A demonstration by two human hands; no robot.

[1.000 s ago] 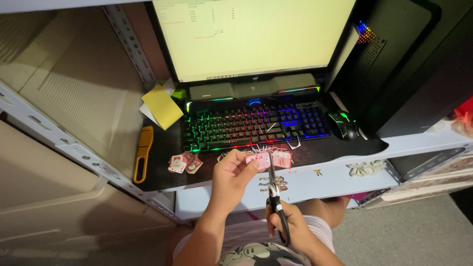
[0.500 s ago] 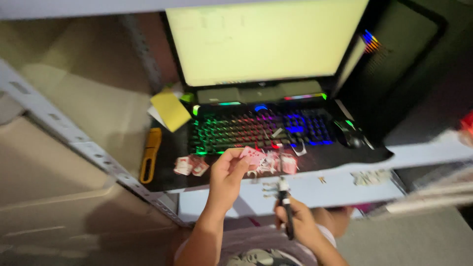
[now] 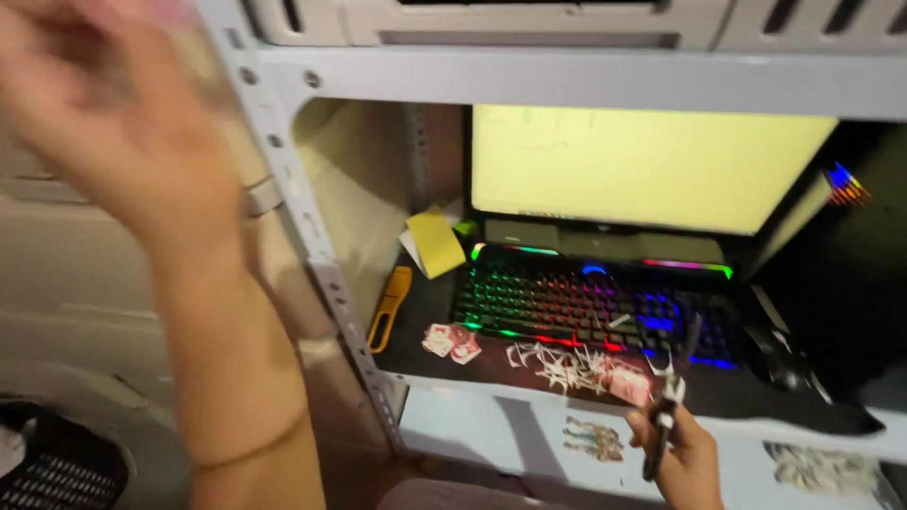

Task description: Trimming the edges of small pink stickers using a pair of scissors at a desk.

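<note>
My left hand (image 3: 113,123) is raised high at the upper left, badly blurred, with the forearm running down the left side; whether it holds anything is unclear. Low at the right, my right hand (image 3: 685,463) grips a pair of scissors (image 3: 666,406) with the blades pointing up over the desk edge. Just left of the blades lie white cut paper shapes (image 3: 557,364) and a pink-red piece (image 3: 628,382), in front of a keyboard (image 3: 586,307) lit in rainbow colours.
A bright monitor (image 3: 642,165) stands behind the keyboard. Small red cards (image 3: 452,342), a yellow utility knife (image 3: 389,307) and a yellow notepad (image 3: 435,243) lie to the left, a black mouse (image 3: 784,364) to the right. A perforated metal shelf post (image 3: 312,236) stands beside my arm.
My left hand has left the paper pieces at the desk edge and swung up to the upper left. The view has tilted up and left. My right hand still holds the scissors.
</note>
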